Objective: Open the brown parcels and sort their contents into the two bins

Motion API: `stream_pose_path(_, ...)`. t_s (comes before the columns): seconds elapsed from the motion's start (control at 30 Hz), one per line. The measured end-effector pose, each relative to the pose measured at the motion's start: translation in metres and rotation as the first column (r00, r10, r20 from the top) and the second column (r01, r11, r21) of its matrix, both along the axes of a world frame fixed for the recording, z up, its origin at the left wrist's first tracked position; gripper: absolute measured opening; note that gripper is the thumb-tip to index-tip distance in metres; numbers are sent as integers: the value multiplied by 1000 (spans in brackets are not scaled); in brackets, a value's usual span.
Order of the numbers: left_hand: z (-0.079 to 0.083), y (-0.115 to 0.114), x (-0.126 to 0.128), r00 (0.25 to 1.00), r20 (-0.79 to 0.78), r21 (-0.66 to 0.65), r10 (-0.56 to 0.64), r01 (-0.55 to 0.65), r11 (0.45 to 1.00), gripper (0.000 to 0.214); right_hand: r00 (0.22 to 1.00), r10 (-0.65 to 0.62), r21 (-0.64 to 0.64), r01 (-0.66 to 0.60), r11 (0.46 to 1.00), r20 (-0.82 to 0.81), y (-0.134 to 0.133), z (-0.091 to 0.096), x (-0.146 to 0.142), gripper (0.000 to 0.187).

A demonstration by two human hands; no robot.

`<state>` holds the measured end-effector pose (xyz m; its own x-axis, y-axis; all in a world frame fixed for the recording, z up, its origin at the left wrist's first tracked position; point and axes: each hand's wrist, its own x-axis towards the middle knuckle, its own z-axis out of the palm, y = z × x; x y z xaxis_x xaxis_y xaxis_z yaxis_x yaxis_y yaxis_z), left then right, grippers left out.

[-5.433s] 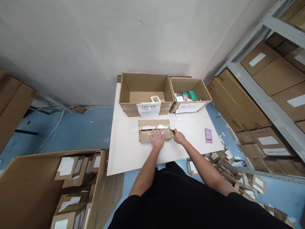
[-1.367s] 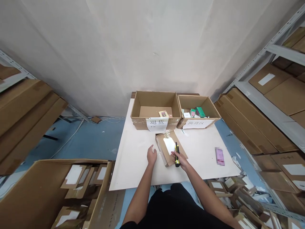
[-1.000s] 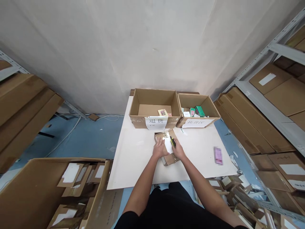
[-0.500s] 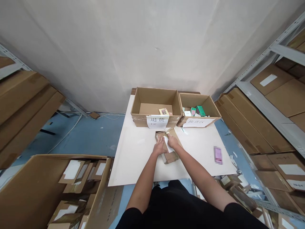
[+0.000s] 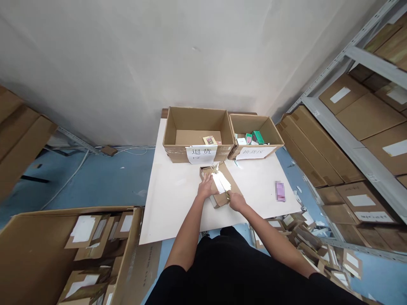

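A small flat cardboard box (image 5: 229,174) lies at an angle on the white table (image 5: 171,199), with a white label (image 5: 220,183) and crumpled clear tape at its far end. My left hand (image 5: 206,186) rests on the left side of the box, fingers stretched out over the cardboard. At the box's near right part, my right hand (image 5: 237,201) is closed around a thin, pointed metal tool (image 5: 228,195). Its tip lies over the label; the grip covers most of it, so its exact kind does not show.
Two open cartons with paper signs, a larger left one (image 5: 171,153) and a smaller right one (image 5: 276,136), hold small packages. A blurred purple item (image 5: 280,191) lies at the table's right. A big carton of parcels (image 5: 137,228) stands at left; shelves (image 5: 318,111) and floor parcels are at right.
My right hand has drawn back from the box's far end toward its near right side, uncovering the label and the tool. My left hand stays on the box. The view has shifted slightly.
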<state>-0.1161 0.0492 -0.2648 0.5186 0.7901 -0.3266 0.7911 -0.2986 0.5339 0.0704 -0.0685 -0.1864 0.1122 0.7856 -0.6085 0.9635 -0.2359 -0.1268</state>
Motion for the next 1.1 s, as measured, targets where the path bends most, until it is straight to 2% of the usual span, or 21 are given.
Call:
stream_pose_path(0.13, -2, -2, -3, 1000, -10, 39, -16, 16, 999, 114, 999, -46, -26, 45, 999, -8, -42, 3, 13, 77)
stream_pose_path(0.2, -2, -6, -4, 999, -32, 69, -5, 7, 998, 110, 999, -51, -20, 50, 999, -20, -52, 9, 17, 73)
stream_pose_path(0.27, -2, -12, -4, 998, -49, 121, 25, -19, 993, 102, 997, -64, 33, 66, 997, -51, -55, 17, 21, 64)
stream_pose_path(0.33, -2, -18, -1, 997, -46, 174, 61, -52, 983, 92, 988, -122, 152, 135, 979, -94, -53, 23, 23, 58)
stream_pose_path(0.43, 0, -25, 7, 991, -41, 219, 125, -114, 969, 82, 950, -274, 333, 309, 891, -150, -42, 20, 23, 63)
stream_pose_path(0.5, 1, -30, 13, 983, -53, 230, 177, -160, 960, 79, 909, -389, 350, 417, 839, -153, -33, 7, 20, 71)
stream_pose_path(0.57, 3, -36, 17, 973, -67, 244, 220, -198, 949, 77, 868, -477, 319, 495, 809, -138, -23, -11, 17, 78)
stream_pose_path(0.7, 6, -53, 23, 945, -104, 251, 311, -278, 927, 72, 858, -499, 335, 508, 793, -120, 7, -40, 20, 82)
stream_pose_path(0.8, 14, -64, 25, 916, -158, 211, 369, -333, 919, 71, 887, -442, 386, 457, 801, -134, 42, -42, 35, 90)
stream_pose_path(0.87, 23, -67, 25, 916, -184, 166, 356, -328, 930, 69, 909, -387, 388, 417, 822, -158, 68, -35, 48, 91)
stream_pose_path(0.93, 32, -64, 24, 939, -174, 136, 297, -276, 952, 66, 911, -363, 381, 413, 827, -198, 89, -27, 60, 81)
stream_pose_path(1.0, 38, -55, 22, 972, -124, 140, 200, -182, 973, 62, 881, -399, 395, 471, 789, -253, 99, -22, 68, 69)
stream_pose_path(1.07, 40, -40, 20, 995, -70, 164, 76, -64, 984, 66, 835, -463, 411, 549, 728, -296, 93, -22, 72, 64)
stream_pose_path(1.1, 37, -33, 19, 998, -58, 165, 10, 0, 986, 72, 828, -476, 417, 560, 715, -296, 85, -23, 73, 64)
